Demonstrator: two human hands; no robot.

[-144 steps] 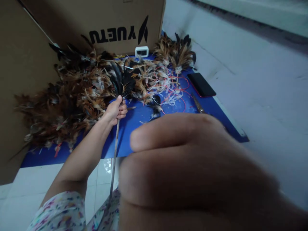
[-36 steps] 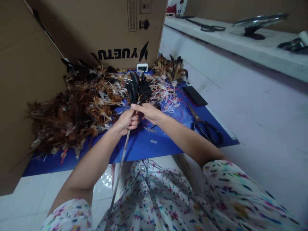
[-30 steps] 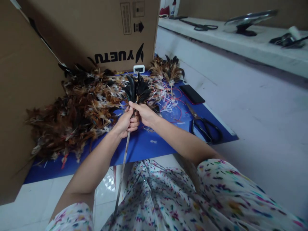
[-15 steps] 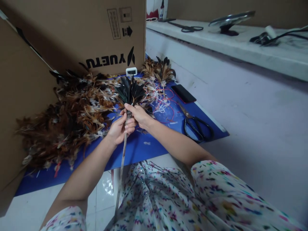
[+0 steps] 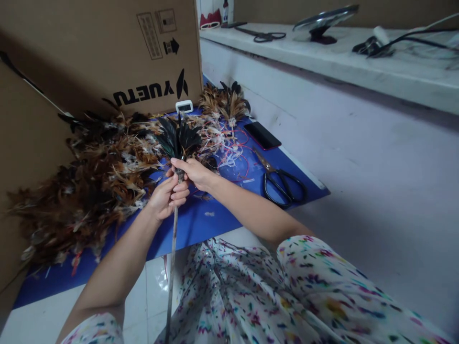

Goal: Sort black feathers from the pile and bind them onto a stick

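In the head view, a long thin stick runs from my lap up to a fan of glossy black feathers at its top end. My left hand is closed round the stick just below the feathers. My right hand pinches the base of the feathers, its thumb lying across the front and touching the fingers of my left hand. The exact binding point is hidden by the fingers. Loose red and white strings lie on the blue table top to the right of the feathers.
A large heap of brown feathers covers the left side. Black-handled scissors and a phone lie at right. Behind stand a cardboard box, a small white digital display and a brown feather bunch. A ledge runs along the wall.
My right hand, earlier a blurred fist close to the camera, has come to the feather base beside my left hand. Lately my left fingers have loosened slightly, and the view has swung right.
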